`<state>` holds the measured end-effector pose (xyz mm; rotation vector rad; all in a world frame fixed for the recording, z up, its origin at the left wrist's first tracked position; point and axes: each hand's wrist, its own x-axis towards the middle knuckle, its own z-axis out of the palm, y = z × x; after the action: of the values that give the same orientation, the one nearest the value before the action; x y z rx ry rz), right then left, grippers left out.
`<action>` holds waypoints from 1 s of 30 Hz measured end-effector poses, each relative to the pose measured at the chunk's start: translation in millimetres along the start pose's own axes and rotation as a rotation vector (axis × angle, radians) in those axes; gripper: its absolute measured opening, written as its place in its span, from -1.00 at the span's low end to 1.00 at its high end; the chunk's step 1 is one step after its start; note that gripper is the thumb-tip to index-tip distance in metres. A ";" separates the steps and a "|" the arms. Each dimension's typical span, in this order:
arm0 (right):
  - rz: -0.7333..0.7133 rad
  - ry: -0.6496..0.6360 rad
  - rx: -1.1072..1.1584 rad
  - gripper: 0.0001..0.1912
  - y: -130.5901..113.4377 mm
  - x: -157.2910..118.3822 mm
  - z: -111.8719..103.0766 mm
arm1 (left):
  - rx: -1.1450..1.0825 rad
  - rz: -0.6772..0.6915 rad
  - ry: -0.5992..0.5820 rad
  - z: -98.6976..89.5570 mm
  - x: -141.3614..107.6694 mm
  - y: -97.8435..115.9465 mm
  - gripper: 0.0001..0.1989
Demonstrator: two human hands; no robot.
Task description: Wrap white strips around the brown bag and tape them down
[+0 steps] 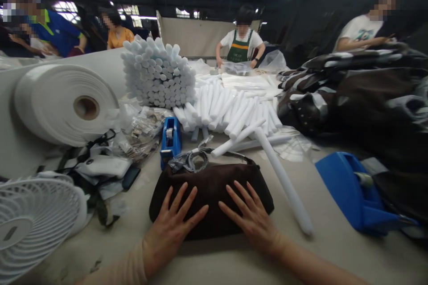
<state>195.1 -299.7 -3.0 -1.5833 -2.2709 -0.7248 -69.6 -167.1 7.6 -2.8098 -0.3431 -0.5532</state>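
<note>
Our spread left hand (174, 227) and right hand (250, 216) lie flat, fingers apart, on a dark brown suede handbag (210, 200) on the work table (214, 262). Just past it sit a blue tape dispenser (170, 138) and a clear plastic bag (142, 136) of small printed items, then a stacked pile of white foam rods (157, 73).
</note>
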 end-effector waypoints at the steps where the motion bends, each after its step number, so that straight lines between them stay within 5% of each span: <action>1: 0.004 -0.009 -0.004 -0.25 -0.9 0.2 -1.8 | 0.000 0.017 -0.040 -9.2 1.4 -0.5 -0.18; 5: 0.006 -0.024 -0.024 -0.25 -2.3 0.7 -6.6 | -0.170 0.085 -0.259 -62.0 25.5 0.1 -0.17; 8: -0.002 -0.010 -0.041 -0.29 -1.4 -0.2 -4.7 | -0.267 0.149 -0.212 -79.2 56.0 4.4 -0.36; 11: -0.010 0.009 -0.037 -0.29 -1.4 -1.1 -1.3 | -0.215 0.167 -0.098 -55.1 75.1 8.4 -0.41; 15: -0.005 -0.029 0.037 -0.18 -6.5 0.2 -9.2 | -0.142 0.137 -0.082 -11.3 69.3 13.0 -0.32; 18: 0.009 -0.089 0.224 -0.22 -5.8 2.0 -29.6 | -0.111 0.116 -0.057 -1.3 59.8 15.4 -0.32; 20: 0.047 -0.078 0.412 -0.41 5.6 1.4 -43.0 | -0.114 0.111 -0.051 -1.8 57.5 15.7 -0.32; 23: 0.385 0.184 0.489 -0.65 42.9 -3.2 -47.6 | -0.149 0.100 -0.059 -3.5 58.6 13.7 -0.30; 25: 0.750 0.353 0.313 -0.51 73.3 -8.5 -37.5 | -0.192 0.103 -0.073 -4.1 59.7 11.5 -0.19; 27: 1.034 0.292 0.196 -0.34 97.7 -15.4 -22.7 | -0.238 0.118 -0.093 -5.2 59.8 10.1 0.01; 30: 1.251 0.016 0.348 -0.44 111.6 -29.6 -13.1 | -0.258 0.123 -0.128 -8.8 58.0 10.4 0.17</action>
<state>309.0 -299.7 20.2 -2.2510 -0.8960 0.0126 -17.4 -169.1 36.5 -3.0975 -0.1280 -0.4178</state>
